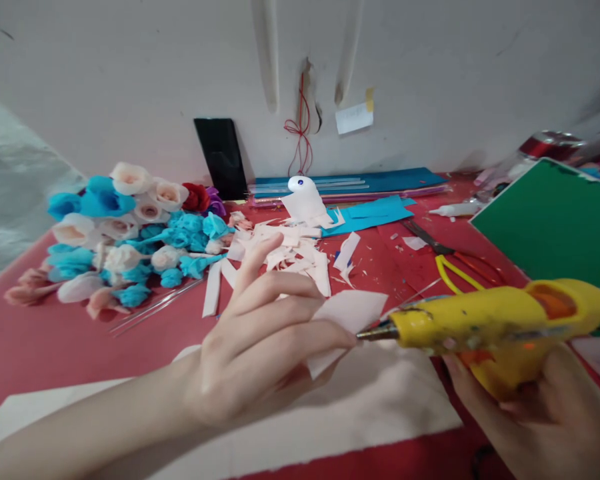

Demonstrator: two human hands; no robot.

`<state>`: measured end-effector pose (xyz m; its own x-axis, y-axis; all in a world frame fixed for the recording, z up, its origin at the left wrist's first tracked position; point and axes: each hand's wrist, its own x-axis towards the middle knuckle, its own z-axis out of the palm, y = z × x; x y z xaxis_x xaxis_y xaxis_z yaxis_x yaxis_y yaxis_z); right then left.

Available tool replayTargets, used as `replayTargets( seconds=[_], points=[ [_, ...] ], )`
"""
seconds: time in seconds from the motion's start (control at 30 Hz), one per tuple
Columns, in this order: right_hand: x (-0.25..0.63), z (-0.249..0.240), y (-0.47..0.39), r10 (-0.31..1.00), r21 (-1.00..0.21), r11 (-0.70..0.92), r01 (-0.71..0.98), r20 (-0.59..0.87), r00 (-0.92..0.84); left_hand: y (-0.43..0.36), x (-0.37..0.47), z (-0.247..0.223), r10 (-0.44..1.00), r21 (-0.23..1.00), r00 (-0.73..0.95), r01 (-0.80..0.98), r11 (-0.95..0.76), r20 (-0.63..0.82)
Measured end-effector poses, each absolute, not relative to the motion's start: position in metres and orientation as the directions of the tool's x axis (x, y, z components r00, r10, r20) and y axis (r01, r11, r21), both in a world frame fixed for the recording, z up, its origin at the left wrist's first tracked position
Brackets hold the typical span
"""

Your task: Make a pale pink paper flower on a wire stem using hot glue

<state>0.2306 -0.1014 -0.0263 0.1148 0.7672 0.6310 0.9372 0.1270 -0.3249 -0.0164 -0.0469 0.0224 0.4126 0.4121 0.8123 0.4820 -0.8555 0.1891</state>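
Between the thumb and fingers of my left hand (265, 340) is a small pale pink paper piece (355, 308), its index finger raised. My right hand (555, 413) is wrapped round the handle of a yellow hot glue gun (480, 320). The gun's metal nozzle (377, 332) points left and meets the paper close to my left fingertips; whether it touches the paper I cannot tell. Beneath both hands lies a large cream sheet (380, 400). A heap of cut pale paper strips (300, 250) lies just beyond my left hand.
Paper flowers (130, 233) in blue, cream and pink are piled at the left. Scissors (445, 253) with yellow and red handles lie behind the glue gun. A green board (545, 220) leans at the right. A black phone (221, 159) rests against the wall on the red table (145, 353).
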Motion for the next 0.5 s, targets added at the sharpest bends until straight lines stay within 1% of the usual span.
replayTargets(
  seconds=[0.1,0.23,0.4,0.5],
  points=[
    [0.2316,-0.0241,-0.1009,0.75,-0.258,0.163,0.952,0.659,0.05,-0.0456,-0.017,0.0228,0.403,0.183,0.422,0.471,-0.863,0.812],
    [0.2302,-0.0207,-0.1026,0.786,-0.277,0.144,0.95,0.615,0.06,-0.0452,-0.0175,0.0223,0.395,0.178,0.421,0.469,-0.865,0.816],
    [0.2251,-0.019,-0.1038,0.749,-0.25,0.129,0.96,0.658,0.071,-0.0461,-0.0166,0.0219,0.399,0.174,0.414,0.483,-0.858,0.818],
    [0.2244,-0.0198,-0.1032,0.749,-0.267,0.109,0.958,0.656,0.098,-0.0449,-0.0163,0.022,0.395,0.17,0.417,0.481,-0.86,0.818]
  ],
)
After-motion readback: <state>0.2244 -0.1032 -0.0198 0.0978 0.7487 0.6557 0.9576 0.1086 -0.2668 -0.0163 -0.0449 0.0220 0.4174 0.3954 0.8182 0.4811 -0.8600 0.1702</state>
